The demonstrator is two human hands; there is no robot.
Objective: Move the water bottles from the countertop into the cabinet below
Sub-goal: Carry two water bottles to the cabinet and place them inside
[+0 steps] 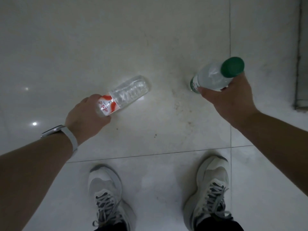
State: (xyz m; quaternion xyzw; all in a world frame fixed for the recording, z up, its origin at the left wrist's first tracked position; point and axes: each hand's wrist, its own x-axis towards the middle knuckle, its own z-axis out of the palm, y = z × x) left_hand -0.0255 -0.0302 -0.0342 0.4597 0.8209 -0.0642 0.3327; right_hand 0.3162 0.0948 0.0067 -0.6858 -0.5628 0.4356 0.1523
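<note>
I look straight down at a white tiled floor. My left hand [86, 114] grips a clear water bottle with a red and white label [126, 95] near its top end; its base points away, up and to the right. My right hand [231, 99] holds a second clear water bottle with a green cap [215, 75], cap toward me and green label lower down. Both bottles hang above the floor. No countertop or cabinet shows in this view.
My two grey-white laced shoes [106, 197] [211, 189] stand on the floor tiles [150, 47] at the bottom. A grey frame or threshold edge [301, 64] runs along the right side. A watch with a pale band sits on my left wrist.
</note>
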